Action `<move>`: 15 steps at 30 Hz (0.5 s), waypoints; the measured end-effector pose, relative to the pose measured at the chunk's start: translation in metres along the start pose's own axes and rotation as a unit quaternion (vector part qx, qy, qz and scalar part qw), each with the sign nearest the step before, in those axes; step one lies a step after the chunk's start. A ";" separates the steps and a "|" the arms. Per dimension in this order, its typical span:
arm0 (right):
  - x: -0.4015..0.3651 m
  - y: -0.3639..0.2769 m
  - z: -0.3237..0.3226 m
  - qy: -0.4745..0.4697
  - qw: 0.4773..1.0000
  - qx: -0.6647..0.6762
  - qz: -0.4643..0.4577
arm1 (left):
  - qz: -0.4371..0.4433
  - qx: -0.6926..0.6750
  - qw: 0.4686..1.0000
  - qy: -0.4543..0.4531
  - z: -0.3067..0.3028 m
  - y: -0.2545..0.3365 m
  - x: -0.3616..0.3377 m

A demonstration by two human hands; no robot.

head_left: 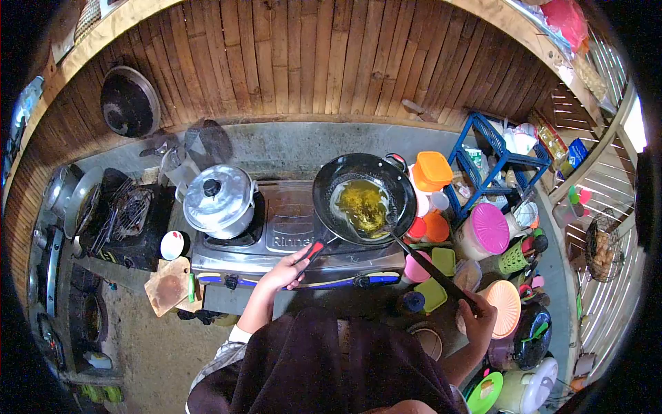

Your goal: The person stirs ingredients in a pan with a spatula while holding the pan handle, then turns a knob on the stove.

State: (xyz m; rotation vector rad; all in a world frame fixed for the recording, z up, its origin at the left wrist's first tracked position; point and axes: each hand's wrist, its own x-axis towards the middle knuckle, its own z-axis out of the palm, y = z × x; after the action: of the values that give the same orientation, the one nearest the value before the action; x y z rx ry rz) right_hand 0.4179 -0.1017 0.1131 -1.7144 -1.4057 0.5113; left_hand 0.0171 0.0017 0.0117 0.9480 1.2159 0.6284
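Wok (343,171) on stove (300,260) is being gripped at handle (314,251) by left hand (284,272), contents (362,203) apparently being stirred with utensil (433,270) gripped by right hand (478,314), steady bracing likely being called for next.

Back wall (296,62): vertical brown slats over a grey strip (283,143). Pale wooden beam (510,33) curves across the top. Right wall (610,310): spaced slats, daylight showing through gaps. 1 bright patch (634,130) at far upper right, maybe a window, blown out. Floor (148,345) at lower left: bare, dull brown-grey.
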 end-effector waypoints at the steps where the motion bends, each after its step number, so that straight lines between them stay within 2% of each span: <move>1: 0.000 0.000 0.000 0.003 1.000 -0.005 0.005 | 0.000 0.005 1.000 0.003 0.000 0.000 0.000; 11: -0.001 -0.002 0.003 0.013 1.000 -0.004 -0.027 | -0.004 -0.006 1.000 0.001 -0.002 -0.005 0.002; 13: -0.001 -0.003 0.003 -0.004 1.000 0.010 0.028 | -0.007 -0.009 1.000 0.000 -0.001 -0.004 0.002; 15: 0.000 0.009 0.003 -0.007 1.000 0.014 0.023 | -0.009 -0.011 1.000 -0.001 -0.001 -0.004 0.002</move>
State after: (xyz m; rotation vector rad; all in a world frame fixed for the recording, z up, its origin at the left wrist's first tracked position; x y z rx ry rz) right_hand 0.4210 -0.1004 0.1043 -1.7262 -1.3662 0.5667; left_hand 0.0158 0.0016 0.0067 0.9184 1.2124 0.6264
